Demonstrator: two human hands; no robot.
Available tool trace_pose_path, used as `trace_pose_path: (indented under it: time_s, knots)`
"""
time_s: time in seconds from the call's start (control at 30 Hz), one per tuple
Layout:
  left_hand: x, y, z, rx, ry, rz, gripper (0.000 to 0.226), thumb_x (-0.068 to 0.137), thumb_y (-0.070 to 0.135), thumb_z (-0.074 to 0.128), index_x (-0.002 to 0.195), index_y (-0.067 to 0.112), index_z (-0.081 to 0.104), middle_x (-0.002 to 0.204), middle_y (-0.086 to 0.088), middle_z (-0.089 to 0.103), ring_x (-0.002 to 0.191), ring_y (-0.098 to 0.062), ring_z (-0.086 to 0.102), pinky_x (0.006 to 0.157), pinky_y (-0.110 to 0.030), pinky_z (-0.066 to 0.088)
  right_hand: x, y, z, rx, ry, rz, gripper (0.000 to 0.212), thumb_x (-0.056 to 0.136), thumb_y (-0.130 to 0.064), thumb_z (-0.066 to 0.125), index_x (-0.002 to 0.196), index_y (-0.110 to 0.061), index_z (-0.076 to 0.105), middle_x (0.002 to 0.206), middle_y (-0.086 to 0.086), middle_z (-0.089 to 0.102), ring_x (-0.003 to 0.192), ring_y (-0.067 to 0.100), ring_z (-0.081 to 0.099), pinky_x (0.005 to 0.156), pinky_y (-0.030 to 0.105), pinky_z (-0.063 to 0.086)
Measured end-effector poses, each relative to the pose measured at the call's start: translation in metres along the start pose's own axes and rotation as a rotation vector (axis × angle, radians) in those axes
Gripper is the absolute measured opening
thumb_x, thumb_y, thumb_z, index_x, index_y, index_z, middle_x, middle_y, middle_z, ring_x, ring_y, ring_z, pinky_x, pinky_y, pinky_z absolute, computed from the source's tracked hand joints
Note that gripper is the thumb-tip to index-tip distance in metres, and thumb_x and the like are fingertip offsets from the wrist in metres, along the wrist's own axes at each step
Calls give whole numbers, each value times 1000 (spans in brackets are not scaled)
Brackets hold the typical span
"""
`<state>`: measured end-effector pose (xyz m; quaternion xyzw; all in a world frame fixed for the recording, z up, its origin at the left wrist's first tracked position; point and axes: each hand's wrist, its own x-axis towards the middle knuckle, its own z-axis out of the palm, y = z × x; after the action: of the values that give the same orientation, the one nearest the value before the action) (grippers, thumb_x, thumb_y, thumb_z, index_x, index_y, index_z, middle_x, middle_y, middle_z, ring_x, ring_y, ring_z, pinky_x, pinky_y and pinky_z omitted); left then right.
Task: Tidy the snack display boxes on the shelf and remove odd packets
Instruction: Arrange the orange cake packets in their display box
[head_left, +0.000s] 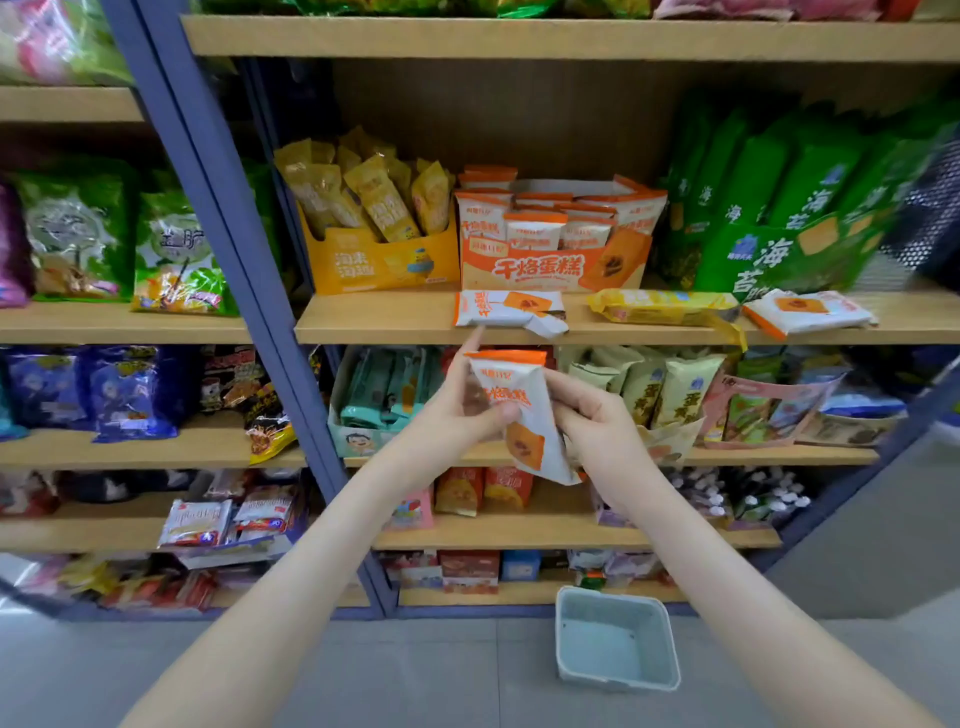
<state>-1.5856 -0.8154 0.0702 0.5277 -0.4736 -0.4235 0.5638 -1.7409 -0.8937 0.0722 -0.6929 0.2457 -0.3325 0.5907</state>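
Observation:
Both hands hold one white-and-orange cake packet (524, 415) in front of the shelf, below the board's front edge. My left hand (460, 410) grips its left side, index finger raised; my right hand (592, 421) pinches its right edge. On the shelf stands the orange-and-white display box (524, 270) filled with matching packets, beside a yellow display box (379, 265) of yellow packets. Loose on the shelf board lie a white-and-orange packet (506, 307), a yellow packet (662, 306) and another white-and-orange packet (808, 310).
Green seaweed bags (779, 208) lean at the right of the same shelf. A pale blue plastic basket (615, 642) sits on the grey floor below. A blue upright post (228, 234) divides the shelving. Lower shelves hold several more snack packets.

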Motion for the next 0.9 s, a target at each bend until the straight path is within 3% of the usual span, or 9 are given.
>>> trace_pose_path:
  time_s: [0.1, 0.2, 0.27, 0.33, 0.4, 0.5, 0.67, 0.77, 0.9]
  knots:
    - [34, 28, 1, 214, 78, 167, 37, 88, 12, 69, 112, 36, 57, 100, 16, 69, 99, -13, 64, 77, -24, 51, 17, -22, -16, -78, -10, -132, 41, 99, 2, 42, 117, -28, 63, 112, -14, 70, 105, 9, 65, 87, 30, 55]
    - [66, 58, 7, 402, 175, 409, 38, 85, 7, 71, 98, 41, 58, 94, 26, 68, 95, -1, 64, 81, -25, 53, 43, -45, -49, -85, -36, -293, 31, 98, -17, 50, 125, -30, 58, 122, -12, 66, 116, 14, 59, 94, 30, 51]
    - [84, 68, 6, 573, 216, 626, 34, 87, 9, 71, 106, 35, 59, 102, 20, 66, 101, -5, 63, 87, -26, 53, 56, -55, -64, -228, -27, -424, 49, 91, -26, 60, 136, -35, 45, 132, -18, 56, 125, 3, 50, 98, 16, 42]
    - [112, 73, 10, 782, 269, 798, 29, 87, 12, 67, 116, 17, 63, 112, 2, 67, 107, -13, 61, 91, -26, 50, 78, -59, -81, -400, 32, -557, 66, 86, -20, 68, 140, -42, 36, 133, -24, 50, 128, 0, 46, 101, 12, 37]
    - [144, 75, 18, 921, 291, 889, 32, 87, 15, 65, 118, 6, 64, 113, -7, 67, 107, -15, 57, 92, -21, 43, 106, -56, -98, -460, 91, -636, 60, 86, -14, 69, 133, -43, 46, 126, -29, 53, 122, -2, 50, 100, 15, 41]
    - [188, 78, 24, 1032, 262, 872, 41, 88, 28, 60, 125, 9, 59, 119, -8, 65, 112, -15, 52, 93, -20, 39, 143, -51, -125, -392, 216, -655, 41, 86, -10, 70, 110, -40, 58, 107, -30, 63, 100, -5, 60, 84, 15, 47]
    - [241, 65, 1, 1502, 464, 778, 58, 92, 53, 44, 129, 9, 55, 111, -11, 67, 102, -29, 63, 83, -35, 52, 185, -43, -150, -40, 394, -638, 48, 82, -2, 69, 90, -48, 66, 90, -21, 67, 82, 1, 63, 75, 20, 51]
    - [257, 50, -7, 1553, 452, 685, 67, 92, 57, 40, 145, 17, 37, 125, -14, 63, 121, -32, 56, 111, -37, 33, 199, -40, -153, 43, 449, -662, 47, 82, 7, 67, 91, -40, 66, 84, -22, 67, 76, -2, 62, 69, 14, 49]
    - [269, 45, -11, 1563, 477, 632, 73, 96, 59, 32, 149, 10, 31, 118, -17, 66, 119, -34, 57, 112, -36, 22, 209, -36, -155, 192, 508, -684, 31, 79, -1, 70, 96, -25, 59, 84, -20, 68, 80, -3, 63, 72, 14, 49]
